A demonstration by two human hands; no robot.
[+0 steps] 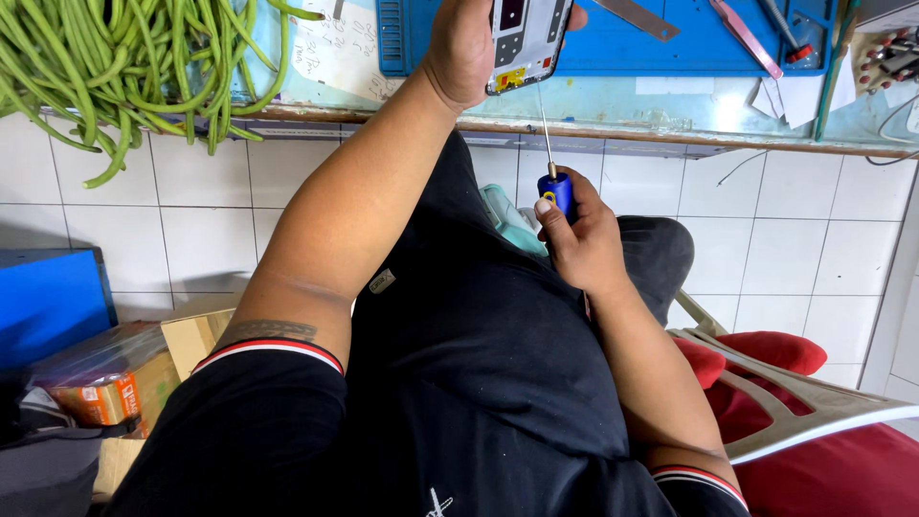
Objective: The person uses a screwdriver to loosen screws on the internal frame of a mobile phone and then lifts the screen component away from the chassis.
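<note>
Left hand (464, 43) extended, fingers clamped on one opened phone with bare grey back frame (525, 38) over blue work mat (661, 48); right hand (579, 239) below mat, pinching one blue-handled thin-shaft screwdriver (553, 172), tip at phone.

Beans (124, 67) lie left of the mat (670, 38) on the table (613, 105).

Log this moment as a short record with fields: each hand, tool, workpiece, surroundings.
left hand: grips an opened phone over the blue work mat
right hand: holds a blue-handled screwdriver, shaft pointing up to the phone's lower edge
bench: long green beans at left, metal tools on the mat
below: white tiled floor, red-cushioned chair, cardboard box
</note>
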